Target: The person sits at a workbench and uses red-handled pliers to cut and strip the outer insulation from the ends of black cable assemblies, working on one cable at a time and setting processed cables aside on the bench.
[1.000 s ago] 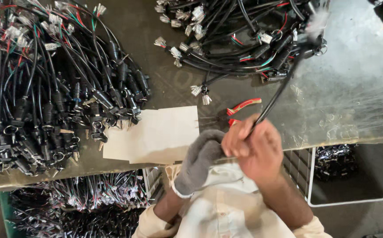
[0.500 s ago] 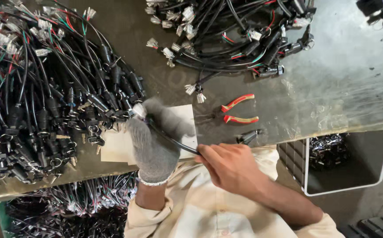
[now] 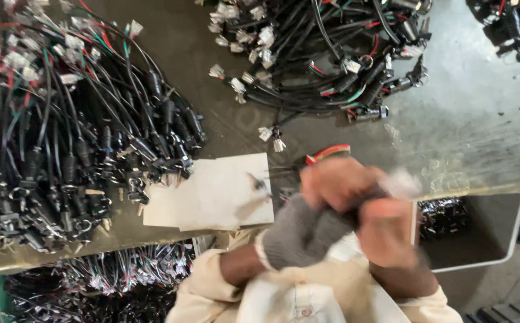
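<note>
Your two hands meet at the worktop's near edge, blurred; your left hand point(image 3: 308, 230) in its grey knitted glove lies under your bare right hand point(image 3: 365, 206); both look curled tight, but what the fingers hold I cannot tell, a pale smear at the right hand may be part of it; the red-handled pliers point(image 3: 327, 153) lie just beyond your knuckles, half hidden; risk as I judge it: hands this close to the edge could knock the pliers or drop a small part into the white plastic bin point(image 3: 481, 236) below; cream cardboard sheet point(image 3: 212, 191), flat, matt; glossy black cable harnesses point(image 3: 74, 143), tangled, left; a second heap point(image 3: 326, 60) beyond; grey worktop point(image 3: 463, 131), scuffed.
</note>
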A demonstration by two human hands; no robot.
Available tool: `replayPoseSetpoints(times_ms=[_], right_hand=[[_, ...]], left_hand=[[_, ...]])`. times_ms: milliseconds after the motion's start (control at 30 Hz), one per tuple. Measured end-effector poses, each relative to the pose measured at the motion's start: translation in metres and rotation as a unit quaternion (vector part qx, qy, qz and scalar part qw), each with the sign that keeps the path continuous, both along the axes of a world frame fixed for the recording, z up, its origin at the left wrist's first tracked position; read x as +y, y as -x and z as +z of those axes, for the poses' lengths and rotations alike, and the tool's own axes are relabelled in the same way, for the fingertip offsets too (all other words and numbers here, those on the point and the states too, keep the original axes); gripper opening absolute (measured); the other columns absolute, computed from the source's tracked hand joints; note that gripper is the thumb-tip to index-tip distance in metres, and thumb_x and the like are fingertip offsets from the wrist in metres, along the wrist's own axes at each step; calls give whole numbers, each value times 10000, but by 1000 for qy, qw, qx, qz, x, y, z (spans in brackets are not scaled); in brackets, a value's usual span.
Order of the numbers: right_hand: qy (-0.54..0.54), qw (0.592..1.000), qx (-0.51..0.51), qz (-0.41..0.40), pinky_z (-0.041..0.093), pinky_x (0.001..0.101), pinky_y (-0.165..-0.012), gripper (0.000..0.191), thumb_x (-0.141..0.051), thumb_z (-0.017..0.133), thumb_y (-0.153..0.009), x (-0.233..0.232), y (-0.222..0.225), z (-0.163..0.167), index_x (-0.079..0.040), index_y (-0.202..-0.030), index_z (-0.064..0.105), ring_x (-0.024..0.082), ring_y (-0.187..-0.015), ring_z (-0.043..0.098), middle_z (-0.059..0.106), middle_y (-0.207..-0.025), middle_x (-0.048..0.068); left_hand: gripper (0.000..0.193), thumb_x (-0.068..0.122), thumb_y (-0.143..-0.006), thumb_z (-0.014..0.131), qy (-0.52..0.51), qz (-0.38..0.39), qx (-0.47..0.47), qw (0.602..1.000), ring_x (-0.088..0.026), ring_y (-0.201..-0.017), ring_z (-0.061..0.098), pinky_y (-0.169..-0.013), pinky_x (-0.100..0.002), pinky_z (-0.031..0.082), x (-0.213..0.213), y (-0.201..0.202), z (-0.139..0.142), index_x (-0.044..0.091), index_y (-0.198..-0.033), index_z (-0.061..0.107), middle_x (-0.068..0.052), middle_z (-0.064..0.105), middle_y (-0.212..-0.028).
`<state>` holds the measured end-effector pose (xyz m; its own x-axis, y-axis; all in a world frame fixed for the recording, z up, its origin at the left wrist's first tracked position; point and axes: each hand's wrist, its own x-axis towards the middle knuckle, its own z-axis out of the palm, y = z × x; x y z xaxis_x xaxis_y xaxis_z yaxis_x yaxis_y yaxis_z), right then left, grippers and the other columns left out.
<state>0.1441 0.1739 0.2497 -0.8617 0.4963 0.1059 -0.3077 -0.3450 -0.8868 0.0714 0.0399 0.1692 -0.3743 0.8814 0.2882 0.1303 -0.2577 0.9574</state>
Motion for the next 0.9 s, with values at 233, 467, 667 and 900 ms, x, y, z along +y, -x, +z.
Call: replayPoseSetpoints(times_ms=[233,467,667,900], right_hand=[[81,987,92,-101,409,416,-713,560,-438,255,-1166,63,-24,-25,-131,-759,487,235,-596,501,518,-570,16],[-19,974,117,-193,477,439,-809,447,-431,345,-1154,97,-7,-28,-91,-953,554,230,-677,587,567,-750,32],[-276,954,-116,31,439,330,-994,621,-491,477,-1101,74,32,-70,-2,-1483,499,168,-1223,512,507,-1452,139],[-73,973,-195,99,510,268,-902,597,-386,636,-1026,60,1,-143,-2,-1458,484,89,-1056,569,623,-1217,47]], left_hand=[[182,215,-1070,555,126,-114,-93,981,-300,-843,718,-703,-377,549,20,5,13,78,-1070,675,-114,697,-890],[183,259,-1062,645,41,-28,27,998,-182,-868,655,-849,-323,519,46,67,6,80,-1077,678,-49,707,-912],[422,353,-960,733,67,-22,-429,901,-107,-972,652,-907,-291,524,44,87,-9,59,-1259,694,4,716,-1055],[241,144,-991,801,-3,150,-41,988,-173,-1253,605,-1099,-333,504,60,84,2,54,-1186,691,-51,710,-1179]])
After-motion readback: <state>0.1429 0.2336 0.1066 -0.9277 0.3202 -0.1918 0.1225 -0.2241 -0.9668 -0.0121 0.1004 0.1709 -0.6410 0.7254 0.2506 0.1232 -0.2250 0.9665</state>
